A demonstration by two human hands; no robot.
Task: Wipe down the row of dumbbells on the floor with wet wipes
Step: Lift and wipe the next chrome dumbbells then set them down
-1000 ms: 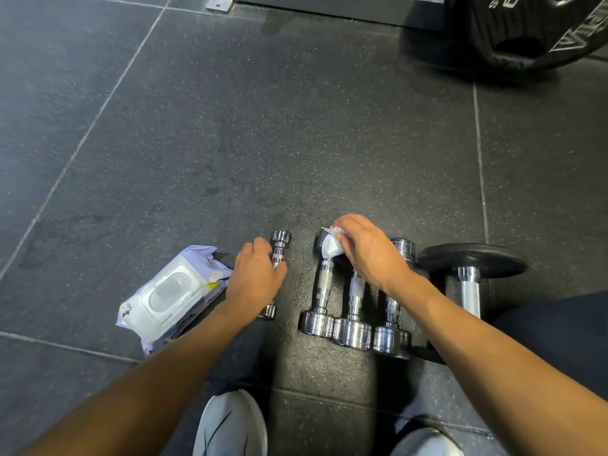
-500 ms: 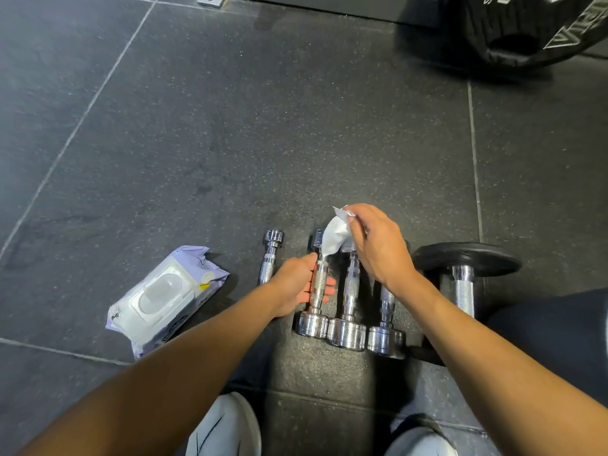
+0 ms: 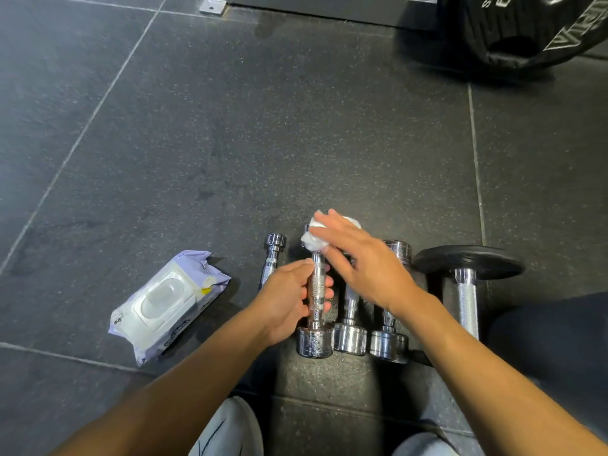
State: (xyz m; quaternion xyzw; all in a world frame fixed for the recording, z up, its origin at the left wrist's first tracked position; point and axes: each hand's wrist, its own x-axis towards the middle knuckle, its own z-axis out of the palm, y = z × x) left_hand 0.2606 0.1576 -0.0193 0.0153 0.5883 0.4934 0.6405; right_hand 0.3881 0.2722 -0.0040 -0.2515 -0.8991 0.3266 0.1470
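**Floor stock: dumbbell row, one unit under wipe**

- Left hand [image 3: 285,299]: I log it curled round the knurled handle of the second dumbbell [image 3: 316,292], thumb on the near side.
- Right hand [image 3: 363,263]: fingers straight, pressing the wet wipe [image 3: 310,241] onto that dumbbell's far head.
- Row, on the dark floor [image 3: 230,143], left to right: smallest dumbbell [image 3: 273,255], the held one, two more chrome dumbbells [image 3: 350,337] touching at their near heads, then a black-plate dumbbell [image 3: 467,292].
- Wipes pack [image 3: 164,306]: I see it left of the row, lid closed.
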